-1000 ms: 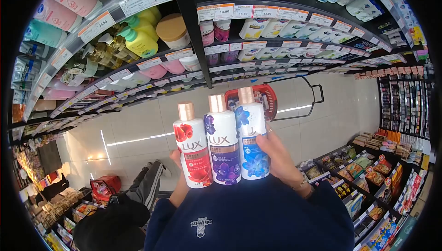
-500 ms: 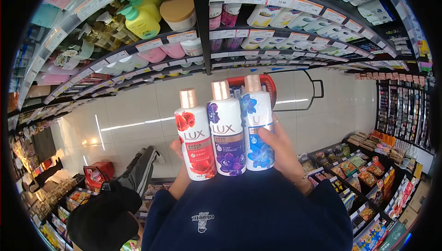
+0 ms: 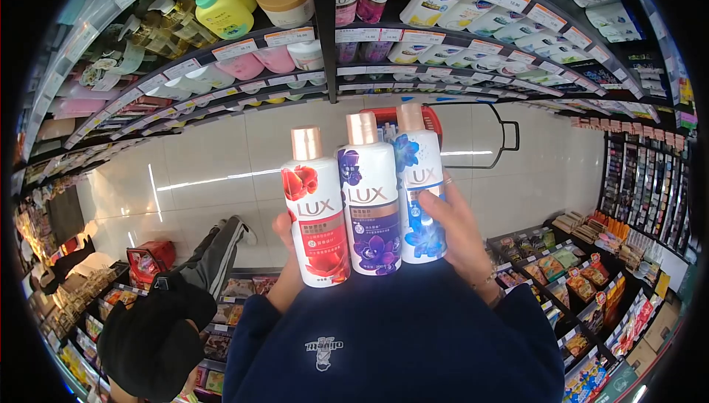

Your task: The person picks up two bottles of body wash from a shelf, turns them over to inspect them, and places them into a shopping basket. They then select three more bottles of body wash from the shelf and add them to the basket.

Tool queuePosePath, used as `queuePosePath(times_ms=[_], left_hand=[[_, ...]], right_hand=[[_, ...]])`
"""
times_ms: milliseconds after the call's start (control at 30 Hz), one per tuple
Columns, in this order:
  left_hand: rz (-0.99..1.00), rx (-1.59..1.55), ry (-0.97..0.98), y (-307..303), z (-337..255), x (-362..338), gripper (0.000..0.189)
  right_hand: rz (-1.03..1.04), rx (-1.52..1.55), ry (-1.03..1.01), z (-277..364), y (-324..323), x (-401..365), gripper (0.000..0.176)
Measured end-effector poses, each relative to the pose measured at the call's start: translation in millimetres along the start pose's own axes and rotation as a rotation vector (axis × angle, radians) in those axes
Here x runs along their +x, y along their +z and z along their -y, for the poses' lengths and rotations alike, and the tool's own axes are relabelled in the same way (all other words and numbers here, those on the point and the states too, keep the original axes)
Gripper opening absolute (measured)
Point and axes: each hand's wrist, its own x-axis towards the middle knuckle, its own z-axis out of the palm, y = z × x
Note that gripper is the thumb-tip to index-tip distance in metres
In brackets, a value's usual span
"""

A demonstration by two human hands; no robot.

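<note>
Three white LUX body wash bottles with rose-gold caps stand side by side in front of my chest, labels facing up at me. The red-flower body wash bottle [image 3: 316, 218] is on the left, and my left hand [image 3: 286, 255] is closed around its outer side, its fingers partly hidden behind. My right hand [image 3: 464, 234] grips the blue-flower body wash bottle [image 3: 424, 244], thumb lying across its label. Between these two sits the purple-flower body wash bottle [image 3: 373, 214]; what supports it from behind is hidden.
Shelves of toiletries [image 3: 473, 15] rise ahead. A red shopping basket [image 3: 436, 124] with a black handle is on the floor beyond the bottles. A person in a black cap [image 3: 155, 336] is at lower left, near another red basket [image 3: 151, 261]. Packaged-food racks [image 3: 583, 285] line the right.
The bottles have shifted slightly right in view and fan a little, the blue one sitting higher. Both hands keep their hold. The capped person appears slightly further left.
</note>
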Motion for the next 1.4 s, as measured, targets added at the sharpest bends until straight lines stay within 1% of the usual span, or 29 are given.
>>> queuePosePath(times_ms=[67,200,333,400,633,700,833,900,933,1033,1133,1267,1333,1367,1400], left_hand=[[-0.088,0.027,0.005,4.9,4.3,0.2,0.081],[-0.125,0.068,0.021,7.7,17.0,4.5,0.082],[-0.124,0.137,0.012,7.2,36.8,11.3,0.081],[-0.015,0.115,-0.026,5.3,50.4,14.7,0.079],[-0.064,0.126,-0.101,19.9,105.3,26.1,0.079],[-0.11,0.172,-0.078,26.6,125.8,29.6,0.08],[-0.071,0.156,-0.127,29.9,163.3,38.5,0.081],[-0.175,0.261,-0.068,26.6,178.2,39.0,0.081],[-0.184,0.269,-0.067,25.8,185.2,38.7,0.081],[-0.157,0.241,-0.032,24.0,214.3,40.5,0.083],[-0.132,0.182,-0.06,30.7,235.9,47.9,0.083],[-0.19,0.247,-0.016,33.7,249.8,55.3,0.082],[-0.143,0.15,-0.034,33.9,252.6,55.6,0.083],[-0.145,0.154,-0.031,33.8,253.8,54.2,0.083],[-0.193,0.263,-0.009,33.5,254.6,53.6,0.084]], right_hand=[[-0.002,0.011,0.01,0.4,-3.8,-1.5,0.064],[0.004,0.035,-0.017,1.7,-14.3,-4.7,0.063],[-0.004,0.059,-0.035,10.6,-32.4,-17.7,0.06],[-0.008,0.074,-0.055,13.8,-46.3,-23.6,0.059],[-0.012,0.078,-0.102,38.1,-99.2,-50.8,0.057],[-0.025,0.092,-0.115,45.1,-115.6,-58.7,0.057],[-0.027,0.123,-0.131,55.1,-152.2,-68.9,0.057],[-0.028,0.127,-0.135,56.8,-172.0,-70.3,0.057],[-0.031,0.127,-0.131,56.4,-180.4,-71.5,0.057],[-0.009,0.147,-0.099,61.0,-203.1,-72.7,0.058],[0.007,0.147,-0.116,61.9,-220.3,-70.5,0.055],[0.064,0.161,-0.101,68.3,-236.8,-63.1,0.052],[0.086,0.146,-0.104,69.6,-242.6,-61.4,0.049],[0.079,0.152,-0.085,70.5,-244.1,-61.3,0.049],[0.082,0.152,-0.086,73.2,-244.1,-62.4,0.049]])
